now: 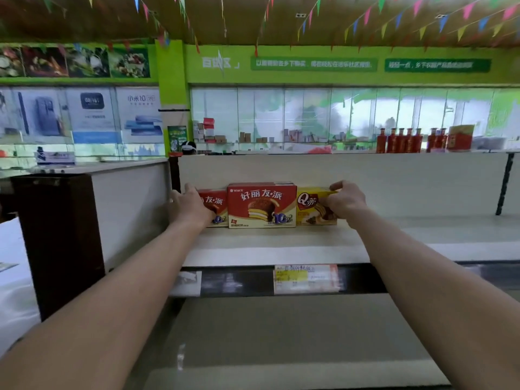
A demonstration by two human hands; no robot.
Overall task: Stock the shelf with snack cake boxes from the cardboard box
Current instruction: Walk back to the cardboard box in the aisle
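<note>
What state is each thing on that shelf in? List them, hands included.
Left red box: upright on the shelf, left hand gripping it.
Middle red box: upright, facing front, untouched.
Yellow box: upright, right hand gripping its right end.
Shelf: three boxes side by side at the left; the rest bare.

Three snack cake boxes stand in a row on the shelf [394, 235] at mid-frame: the left box [218, 205], the middle box [261, 205] touching it, the right box [312, 206] beside that. A price label [306, 278] sits below on the shelf edge. Bottles [399, 140] stand behind, upper right.
</note>
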